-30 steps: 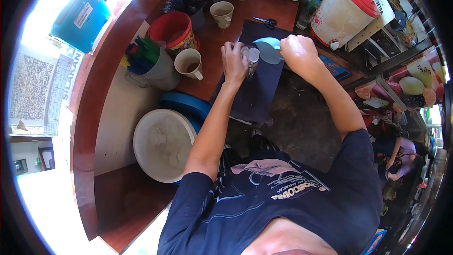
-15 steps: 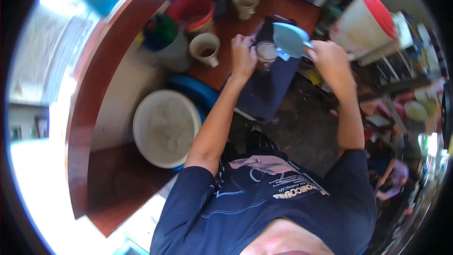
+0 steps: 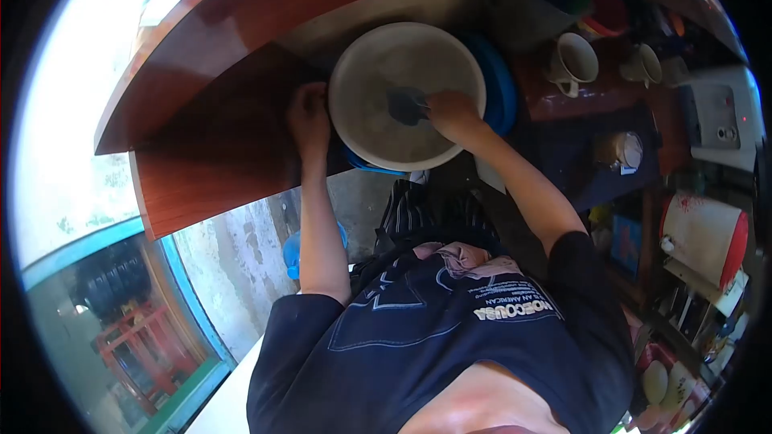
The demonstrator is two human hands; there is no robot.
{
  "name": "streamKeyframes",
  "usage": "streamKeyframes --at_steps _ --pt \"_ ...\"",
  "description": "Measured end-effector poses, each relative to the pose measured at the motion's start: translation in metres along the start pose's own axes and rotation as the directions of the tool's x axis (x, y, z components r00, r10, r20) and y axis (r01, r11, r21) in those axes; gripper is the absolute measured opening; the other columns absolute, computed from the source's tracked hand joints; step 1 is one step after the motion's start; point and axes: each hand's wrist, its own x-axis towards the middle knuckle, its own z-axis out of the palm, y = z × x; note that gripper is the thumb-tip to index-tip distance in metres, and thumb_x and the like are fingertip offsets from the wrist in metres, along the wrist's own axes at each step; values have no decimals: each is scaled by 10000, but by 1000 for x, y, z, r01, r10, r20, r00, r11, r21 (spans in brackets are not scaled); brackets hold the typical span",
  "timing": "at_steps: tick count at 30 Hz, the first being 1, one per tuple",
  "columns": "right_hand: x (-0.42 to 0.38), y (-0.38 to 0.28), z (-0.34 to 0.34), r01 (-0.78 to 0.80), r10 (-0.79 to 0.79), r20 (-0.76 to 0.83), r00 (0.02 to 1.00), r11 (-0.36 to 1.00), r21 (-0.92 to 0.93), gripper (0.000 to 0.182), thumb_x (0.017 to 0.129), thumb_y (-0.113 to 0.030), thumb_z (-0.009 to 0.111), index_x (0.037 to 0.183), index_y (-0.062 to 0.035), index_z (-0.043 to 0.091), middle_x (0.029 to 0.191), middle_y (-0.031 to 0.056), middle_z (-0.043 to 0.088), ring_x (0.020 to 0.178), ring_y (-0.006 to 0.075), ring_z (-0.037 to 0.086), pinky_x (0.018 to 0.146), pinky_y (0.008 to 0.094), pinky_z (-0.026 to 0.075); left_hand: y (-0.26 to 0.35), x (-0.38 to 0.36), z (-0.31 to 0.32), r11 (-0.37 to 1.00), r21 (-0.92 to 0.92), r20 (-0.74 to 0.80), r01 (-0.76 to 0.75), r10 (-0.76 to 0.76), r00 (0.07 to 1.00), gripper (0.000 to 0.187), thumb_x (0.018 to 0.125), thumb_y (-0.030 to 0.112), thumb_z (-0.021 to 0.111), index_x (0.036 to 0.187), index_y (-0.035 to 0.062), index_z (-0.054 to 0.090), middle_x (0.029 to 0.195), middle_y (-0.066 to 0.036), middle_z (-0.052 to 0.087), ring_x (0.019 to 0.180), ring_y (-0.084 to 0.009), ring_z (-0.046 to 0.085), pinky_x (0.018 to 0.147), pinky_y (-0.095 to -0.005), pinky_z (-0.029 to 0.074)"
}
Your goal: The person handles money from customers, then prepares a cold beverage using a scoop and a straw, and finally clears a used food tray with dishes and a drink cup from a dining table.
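A round white tub [image 3: 338, 112] with pale, whitish contents [image 3: 402, 56] stands in front of me. My right hand [image 3: 456, 116] reaches over its right side, fingers closed round the handle of a scoop [image 3: 404, 104]. The scoop looks dark in the shade and its head is inside the tub. At the tub's left rim is my left hand [image 3: 310, 116], loosely curved and in shadow, with nothing seen in it. To the right, a clear glass [image 3: 629, 149] stands on a dark mat [image 3: 563, 161].
Two pale mugs [image 3: 576, 64] [image 3: 645, 64] stand on the wooden counter at right. Something blue [image 3: 498, 84] shows behind the tub. A curved wooden ledge [image 3: 322, 8] arches over the far side. At right is a white container with a red lid [image 3: 708, 237].
The view has swung left. My right hand has carried the scoop from beside the glass into the tub. My left hand has left the glass and is at the tub's rim.
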Motion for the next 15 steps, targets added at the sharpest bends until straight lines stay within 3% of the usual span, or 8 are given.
streamKeyframes --at_steps 3,6,8,10,14,15 --pt "42 -20 18 65 -69 -34 997 992 -112 232 825 -236 556 859 -32 658 814 182 640 801 350 630 700 448 499 -26 -18 7 999 38 -73 9 -6 997 169 863 27 461 937 24 613 935 -139 613 889 -253 589 816 -330 444" --pt "65 -32 14 111 -123 -71 990 981 -158 158 772 -114 554 796 -35 689 837 163 662 818 313 651 692 417 505 -52 -31 27 999 41 -127 31 -26 992 210 904 75 442 1052 6 574 1041 -187 578 980 -312 554 880 -360 412" --pt "94 -33 24 85 -47 191 980 976 -198 143 732 -105 577 771 -27 690 832 175 659 771 309 650 656 411 501 -61 -37 46 994 -32 -123 107 -110 986 275 937 114 418 1152 -19 527 1132 -227 544 1068 -351 518 937 -376 380" --pt "122 -26 41 88 16 400 916 967 -241 126 676 -89 597 738 -31 690 794 180 652 721 311 647 623 404 496 -64 -42 63 997 17 -154 77 -74 985 326 956 139 392 1210 -48 474 1192 -251 511 1129 -364 484 977 -383 349" --pt "128 20 83 356 -214 550 807 920 -165 140 529 -44 628 657 -65 682 653 178 628 616 329 634 564 387 486 -66 -45 69 989 -75 -153 125 -135 979 358 964 137 376 1250 -67 443 1253 -264 479 1188 -375 450 1010 -387 326" --pt "126 20 75 235 -170 508 844 970 -66 135 531 -51 630 655 -65 680 629 180 621 606 325 634 562 387 487 -68 -33 71 993 -65 -170 94 -104 980 355 963 134 377 1251 -62 445 1251 -262 481 1186 -374 452 1008 -388 328"
